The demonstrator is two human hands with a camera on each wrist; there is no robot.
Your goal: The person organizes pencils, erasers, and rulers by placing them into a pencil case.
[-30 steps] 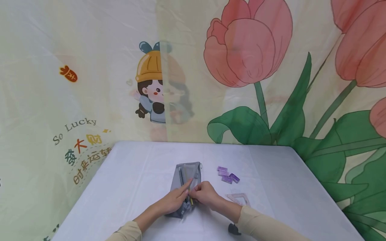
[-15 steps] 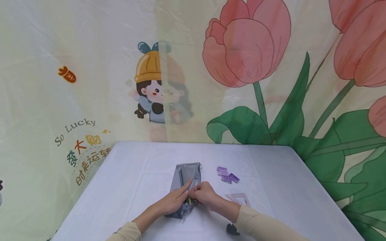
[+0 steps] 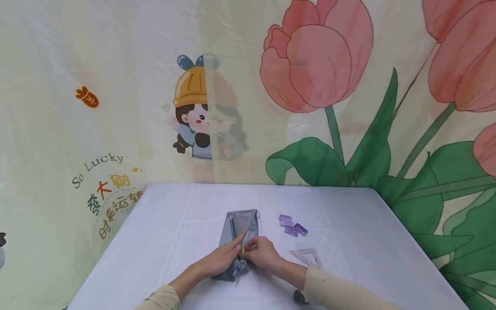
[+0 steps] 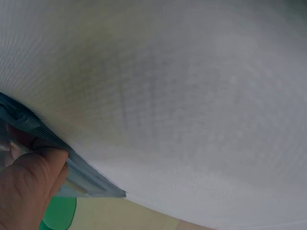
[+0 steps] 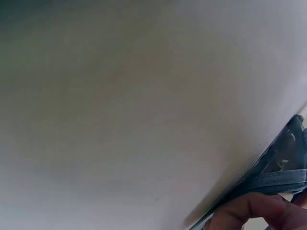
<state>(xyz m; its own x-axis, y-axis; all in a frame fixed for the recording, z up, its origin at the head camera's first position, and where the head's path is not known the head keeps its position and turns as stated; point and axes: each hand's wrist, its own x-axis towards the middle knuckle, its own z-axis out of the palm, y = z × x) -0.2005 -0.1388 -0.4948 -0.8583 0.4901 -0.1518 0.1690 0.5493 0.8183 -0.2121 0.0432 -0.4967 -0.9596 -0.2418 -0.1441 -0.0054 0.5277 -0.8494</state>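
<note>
A grey see-through pencil case (image 3: 245, 217) lies on the white table, with dark, slim pens or pencils (image 3: 233, 226) visible through its upper side. My left hand (image 3: 222, 260) lies across its lower part, index finger stretched forward; the left wrist view shows the thumb (image 4: 45, 165) and fingers gripping the zipped edge. My right hand (image 3: 265, 254) pinches the case's right edge close to the left fingertips, beside a thin yellow strip (image 3: 242, 249). In the right wrist view, bent fingers (image 5: 252, 208) meet the dark zip band (image 5: 278, 178). The exact fingertip contact is partly hidden.
Several small purple blocks (image 3: 286, 223) lie right of the case. A clear set square (image 3: 315, 257) sits beside the right forearm. Near the right sleeve is a small black object (image 3: 299, 297), partly covered. A printed curtain (image 3: 248, 172) hangs behind the table.
My right hand has shifted slightly toward me along the case edge, its fingers spreading a little. The yellow strip shows higher between the hands. My left hand stays in place.
</note>
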